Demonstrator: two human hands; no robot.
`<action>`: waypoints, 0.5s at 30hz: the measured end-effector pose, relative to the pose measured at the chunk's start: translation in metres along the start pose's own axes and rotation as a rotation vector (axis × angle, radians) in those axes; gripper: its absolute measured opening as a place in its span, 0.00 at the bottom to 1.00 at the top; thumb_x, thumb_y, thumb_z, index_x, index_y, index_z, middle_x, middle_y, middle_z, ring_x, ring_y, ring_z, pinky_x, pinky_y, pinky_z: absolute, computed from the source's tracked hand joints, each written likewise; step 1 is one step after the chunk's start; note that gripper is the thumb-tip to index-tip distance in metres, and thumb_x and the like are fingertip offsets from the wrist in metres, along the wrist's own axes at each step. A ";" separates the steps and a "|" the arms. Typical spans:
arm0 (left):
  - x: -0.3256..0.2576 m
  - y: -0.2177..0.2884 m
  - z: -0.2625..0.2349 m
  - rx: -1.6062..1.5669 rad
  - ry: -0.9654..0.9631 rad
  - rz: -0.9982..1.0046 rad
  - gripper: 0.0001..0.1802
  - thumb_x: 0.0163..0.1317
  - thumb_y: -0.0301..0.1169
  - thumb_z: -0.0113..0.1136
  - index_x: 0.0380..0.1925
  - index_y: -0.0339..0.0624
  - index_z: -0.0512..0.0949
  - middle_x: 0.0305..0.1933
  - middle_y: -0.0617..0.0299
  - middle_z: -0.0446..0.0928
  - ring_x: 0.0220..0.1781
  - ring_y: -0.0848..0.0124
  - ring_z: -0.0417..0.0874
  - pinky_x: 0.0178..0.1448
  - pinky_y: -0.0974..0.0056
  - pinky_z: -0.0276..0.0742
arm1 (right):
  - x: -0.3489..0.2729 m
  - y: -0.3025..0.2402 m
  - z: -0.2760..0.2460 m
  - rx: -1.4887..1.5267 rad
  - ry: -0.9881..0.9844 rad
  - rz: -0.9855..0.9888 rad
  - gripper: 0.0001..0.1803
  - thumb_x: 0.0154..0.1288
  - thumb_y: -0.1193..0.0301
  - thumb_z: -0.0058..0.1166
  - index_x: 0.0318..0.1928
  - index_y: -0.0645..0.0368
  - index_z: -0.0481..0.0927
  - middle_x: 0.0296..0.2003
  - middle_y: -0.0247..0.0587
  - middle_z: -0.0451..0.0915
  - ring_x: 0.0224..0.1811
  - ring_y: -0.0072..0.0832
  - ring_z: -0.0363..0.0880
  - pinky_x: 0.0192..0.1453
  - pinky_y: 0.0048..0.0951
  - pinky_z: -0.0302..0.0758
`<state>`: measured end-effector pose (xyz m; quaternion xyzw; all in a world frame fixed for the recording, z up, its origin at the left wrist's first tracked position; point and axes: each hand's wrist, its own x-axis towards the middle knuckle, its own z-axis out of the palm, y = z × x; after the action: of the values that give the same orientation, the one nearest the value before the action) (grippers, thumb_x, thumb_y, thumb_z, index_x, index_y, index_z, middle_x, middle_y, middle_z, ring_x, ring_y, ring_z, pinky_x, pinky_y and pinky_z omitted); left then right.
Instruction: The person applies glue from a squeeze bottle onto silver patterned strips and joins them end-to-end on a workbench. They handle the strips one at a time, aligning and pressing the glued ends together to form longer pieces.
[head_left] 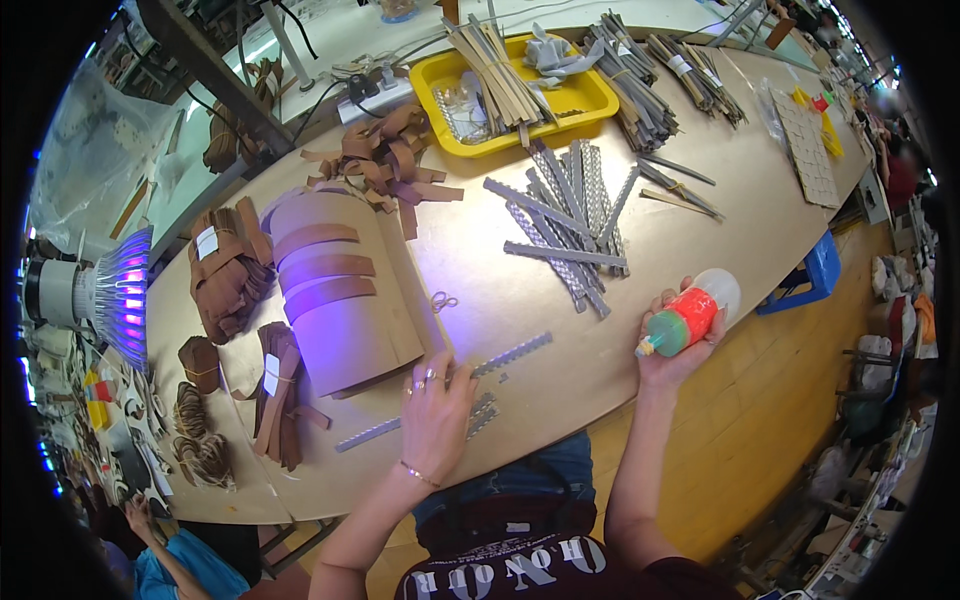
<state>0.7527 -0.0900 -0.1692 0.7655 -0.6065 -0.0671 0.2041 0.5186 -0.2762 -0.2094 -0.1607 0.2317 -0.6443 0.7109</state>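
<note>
My left hand (437, 412) lies palm down on the table with its fingers a little bent and apart, across a narrow grey strip with a scalloped edge (515, 353). The strip shows on both sides of the hand, and its middle is hidden underneath. Short grey strip pieces (482, 417) lie beside that hand. In my right hand (658, 372), raised near the table's right edge, is a squeeze bottle (683, 322) with a red label, its greenish shoulder and pale nozzle tipped down to the left. My right fingers wrap round it.
A curved brown board (345, 335) bearing brown strips stands left of my left hand, with small scissors (443, 301) alongside. Brown strip bundles (232, 265) lie farther left. Beyond are a grey strip pile (570, 225) and a yellow tray (590, 100). A lamp (115, 298) hangs far left.
</note>
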 end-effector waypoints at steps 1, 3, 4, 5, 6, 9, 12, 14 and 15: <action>-0.006 0.000 -0.002 -0.010 -0.009 -0.007 0.12 0.57 0.28 0.68 0.41 0.39 0.81 0.47 0.53 0.72 0.48 0.55 0.75 0.52 0.53 0.71 | 0.000 0.000 0.000 -0.006 0.004 -0.002 0.35 0.67 0.46 0.51 0.59 0.65 0.70 0.34 0.45 0.76 0.33 0.32 0.75 0.35 0.30 0.76; -0.017 0.003 -0.006 -0.019 -0.033 -0.015 0.12 0.57 0.27 0.67 0.41 0.39 0.81 0.46 0.53 0.72 0.47 0.55 0.75 0.51 0.53 0.71 | 0.000 0.000 0.000 -0.004 0.025 -0.004 0.35 0.67 0.46 0.51 0.59 0.66 0.70 0.34 0.45 0.76 0.33 0.32 0.75 0.37 0.30 0.76; -0.023 0.005 -0.009 -0.018 -0.049 -0.018 0.12 0.57 0.27 0.68 0.41 0.39 0.81 0.45 0.53 0.72 0.47 0.55 0.75 0.50 0.53 0.71 | 0.000 0.000 0.000 0.003 0.041 -0.001 0.35 0.67 0.46 0.51 0.58 0.66 0.70 0.34 0.45 0.76 0.33 0.32 0.75 0.38 0.30 0.76; -0.026 0.007 -0.012 -0.019 -0.053 -0.016 0.12 0.57 0.27 0.68 0.41 0.39 0.81 0.45 0.53 0.72 0.46 0.55 0.75 0.50 0.53 0.71 | 0.000 0.000 0.000 0.023 0.033 0.005 0.35 0.67 0.47 0.52 0.58 0.67 0.70 0.34 0.45 0.76 0.34 0.32 0.75 0.39 0.29 0.77; -0.027 0.009 -0.016 -0.018 -0.068 -0.015 0.12 0.57 0.27 0.68 0.41 0.39 0.81 0.45 0.53 0.72 0.46 0.55 0.75 0.49 0.53 0.71 | 0.000 0.000 -0.001 0.018 0.058 -0.001 0.35 0.66 0.47 0.52 0.58 0.67 0.70 0.34 0.45 0.76 0.34 0.32 0.75 0.39 0.29 0.77; -0.023 0.013 -0.029 -0.044 -0.094 -0.009 0.13 0.57 0.27 0.68 0.42 0.39 0.81 0.45 0.53 0.72 0.45 0.55 0.75 0.48 0.54 0.71 | 0.000 0.001 -0.002 0.041 0.070 -0.009 0.35 0.66 0.47 0.52 0.58 0.69 0.70 0.35 0.45 0.76 0.35 0.32 0.75 0.40 0.29 0.77; 0.004 0.016 -0.035 -0.078 -0.077 0.024 0.14 0.57 0.27 0.68 0.44 0.39 0.81 0.48 0.52 0.73 0.45 0.55 0.76 0.49 0.53 0.72 | 0.001 0.000 -0.005 0.062 0.078 -0.008 0.35 0.66 0.48 0.52 0.57 0.69 0.70 0.35 0.45 0.76 0.35 0.32 0.75 0.42 0.30 0.77; 0.039 0.017 -0.027 -0.054 0.024 0.111 0.15 0.58 0.27 0.67 0.45 0.40 0.80 0.51 0.52 0.73 0.46 0.55 0.76 0.49 0.53 0.72 | 0.002 0.001 -0.005 0.105 0.041 0.012 0.35 0.66 0.48 0.52 0.57 0.70 0.70 0.35 0.44 0.76 0.36 0.31 0.76 0.42 0.30 0.77; 0.061 0.018 -0.017 -0.041 0.066 0.164 0.15 0.58 0.27 0.66 0.46 0.40 0.80 0.53 0.52 0.73 0.49 0.54 0.76 0.52 0.53 0.72 | 0.001 0.001 -0.005 0.090 0.063 0.009 0.35 0.66 0.48 0.52 0.57 0.69 0.70 0.35 0.44 0.76 0.35 0.31 0.76 0.42 0.30 0.77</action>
<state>0.7578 -0.1481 -0.1379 0.7108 -0.6585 -0.0373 0.2442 0.5166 -0.2770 -0.2145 -0.1073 0.2254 -0.6557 0.7125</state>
